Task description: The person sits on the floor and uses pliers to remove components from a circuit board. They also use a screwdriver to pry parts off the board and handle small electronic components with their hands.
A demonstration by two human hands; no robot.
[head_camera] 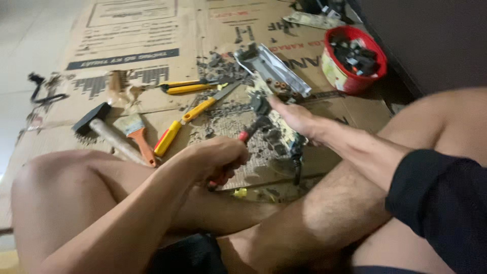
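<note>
Person seated on cardboard sheet (152, 30) on floor. Left hand (215, 160) clenched around red-handled tool (247, 134), tip directed at grey metal device (271, 68). Right hand (297, 119) rests on device from right side, fingers pressed on it, pinning it down. Device lies just beyond both hands. Hammer (104, 131), paintbrush (137, 132), yellow-handled pliers (185, 87) lie left; red bowl (355, 58) far right.

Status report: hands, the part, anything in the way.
Left hand grips red-handled tool. Right hand steadies circuit board. Debris around it.
</note>
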